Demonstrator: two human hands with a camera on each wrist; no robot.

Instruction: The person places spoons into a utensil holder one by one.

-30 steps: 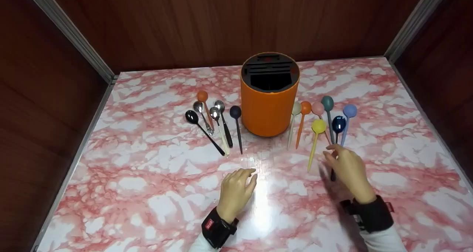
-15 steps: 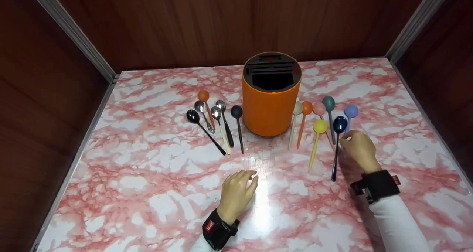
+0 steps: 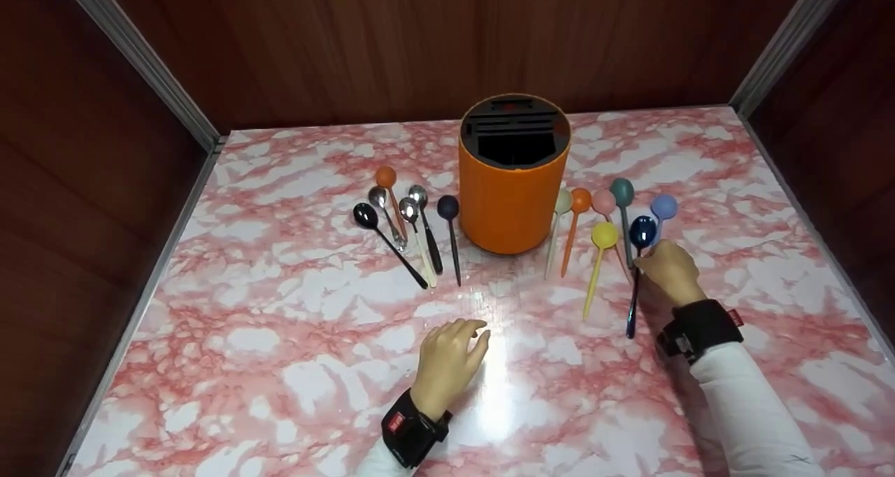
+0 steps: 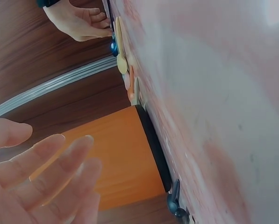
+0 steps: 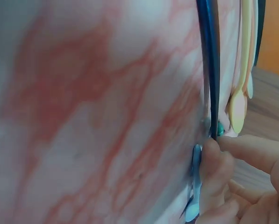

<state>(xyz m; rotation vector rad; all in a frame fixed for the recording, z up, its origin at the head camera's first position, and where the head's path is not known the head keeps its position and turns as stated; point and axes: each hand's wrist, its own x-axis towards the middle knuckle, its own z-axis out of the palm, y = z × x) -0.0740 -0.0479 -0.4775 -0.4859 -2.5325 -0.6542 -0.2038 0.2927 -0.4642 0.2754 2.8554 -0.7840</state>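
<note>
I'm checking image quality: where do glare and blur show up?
Head view: a bright glare patch on the table beside the left hand, otherwise sharp. Left wrist view: the fingers are blurred. Right wrist view: the tabletop is soft.

front tabletop [image 3: 294, 365]: free | centre: orange holder [image 3: 512, 190] | flanks: spoon rows [image 3: 405, 232]

Overhead light glares off the glossy tabletop [image 3: 500, 386]; head view sharp, both wrist views blurred close up.

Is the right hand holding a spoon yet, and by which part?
The right hand pinches the light blue spoon by its handle, still flat on the table. The left hand holds nothing.
</note>
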